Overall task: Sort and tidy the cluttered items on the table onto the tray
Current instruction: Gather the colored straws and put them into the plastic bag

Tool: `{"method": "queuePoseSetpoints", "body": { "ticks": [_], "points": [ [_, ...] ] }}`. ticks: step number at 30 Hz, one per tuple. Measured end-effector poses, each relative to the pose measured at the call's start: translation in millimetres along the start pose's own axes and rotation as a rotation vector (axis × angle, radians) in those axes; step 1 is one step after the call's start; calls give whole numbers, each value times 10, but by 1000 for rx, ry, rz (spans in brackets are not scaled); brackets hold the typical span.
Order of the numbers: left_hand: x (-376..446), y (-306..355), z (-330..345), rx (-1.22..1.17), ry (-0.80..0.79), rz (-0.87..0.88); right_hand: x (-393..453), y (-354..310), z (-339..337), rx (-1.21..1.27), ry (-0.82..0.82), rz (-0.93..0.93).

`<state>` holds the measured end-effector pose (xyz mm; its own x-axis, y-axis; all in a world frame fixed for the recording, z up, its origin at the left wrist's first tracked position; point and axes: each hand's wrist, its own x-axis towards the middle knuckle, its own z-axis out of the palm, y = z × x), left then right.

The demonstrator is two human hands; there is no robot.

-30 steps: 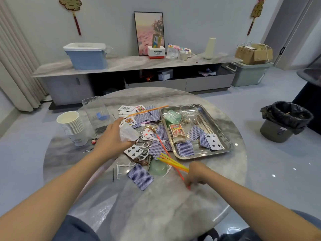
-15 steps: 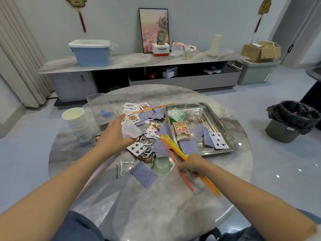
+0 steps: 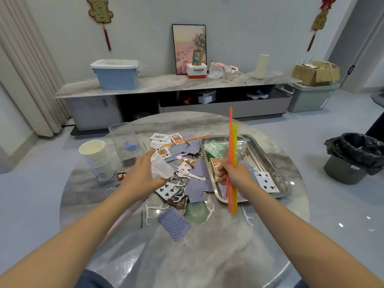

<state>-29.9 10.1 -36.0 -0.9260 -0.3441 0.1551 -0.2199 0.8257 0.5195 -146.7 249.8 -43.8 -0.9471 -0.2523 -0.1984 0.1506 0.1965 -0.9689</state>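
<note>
The bundle of drinking straws (image 3: 232,156) stands now upright in the right hand (image 3: 232,173), while half a second ago it lay slanted, low over the near part of the bench (image 3: 207,256). The hand itself has moved from the near edge of the card pile to a place above the near left part of the metal tray (image 3: 278,163). Its grip is clenched around the middle of the straws (yellow, green and orange ones), with the knuckles turned to the left and the forearm coming in from the near right. The lower ends of the straws hang in front of the near rim of the tray; the upper ends point up, in front of the far bench edge.

The left hand (image 3: 143,173) is almost where it was, over the left side of the scattered playing cards (image 3: 193,173). Its grip holds a crumpled clear plastic piece (image 3: 161,169) between thumb and fingers.

One more orange straw (image 3: 187,140) lies on the far cards. A stack of paper cups (image 3: 95,156) stands at the left.
</note>
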Motion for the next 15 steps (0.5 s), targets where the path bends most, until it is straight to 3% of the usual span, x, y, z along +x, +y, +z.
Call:
{"method": "queuePoseSetpoints", "body": {
  "ticks": [3,7,15],
  "points": [
    [23,-14,6,-18,-1,0,111,-66,-67,147,111,-118],
    [50,-44,29,-24,-8,5,261,-31,-138,38,307,-263],
    [105,-65,56,-52,-7,19,409,213,-77,46,246,-168]
  ]
}}
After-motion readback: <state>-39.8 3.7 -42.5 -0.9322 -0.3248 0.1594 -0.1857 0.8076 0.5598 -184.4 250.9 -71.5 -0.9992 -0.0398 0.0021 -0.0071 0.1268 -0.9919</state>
